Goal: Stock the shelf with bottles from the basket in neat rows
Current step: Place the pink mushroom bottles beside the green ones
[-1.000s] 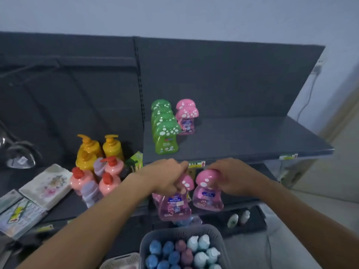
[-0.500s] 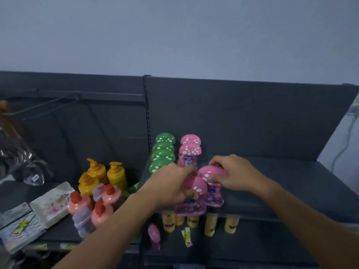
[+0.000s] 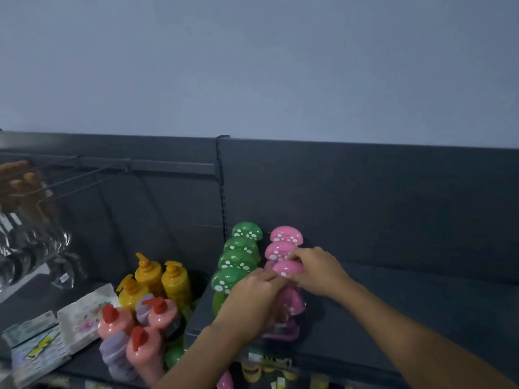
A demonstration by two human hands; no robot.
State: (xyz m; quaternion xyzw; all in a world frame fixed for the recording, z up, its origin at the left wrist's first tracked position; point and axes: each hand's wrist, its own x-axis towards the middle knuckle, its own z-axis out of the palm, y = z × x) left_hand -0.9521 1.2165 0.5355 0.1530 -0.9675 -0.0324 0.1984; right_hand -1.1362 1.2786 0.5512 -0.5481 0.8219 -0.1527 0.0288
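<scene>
While both arms reach over the dark shelf [image 3: 393, 304], the left hand [image 3: 252, 301] is curled around the front pink bottle [image 3: 289, 310], which stands near the shelf's front edge, its mushroom cap half hidden behind the knuckles. The right hand [image 3: 317, 272] pinches the cap of the next pink bottle [image 3: 286, 269] just behind it, fingers closed on the top. Two more pink caps [image 3: 285, 238] line up behind those toward the back panel. Just to the left runs a row of green bottles [image 3: 238, 259] with the same white-spotted caps, four deep, touching one another. On the lower shelf to the left stand yellow pump bottles [image 3: 160, 279] and, in front of them, peach bottles with red pumps [image 3: 132, 329], with flat printed packets [image 3: 56, 332] lying beside them. Glassware [image 3: 33, 254] hangs from wire hooks at far left, blurred.
</scene>
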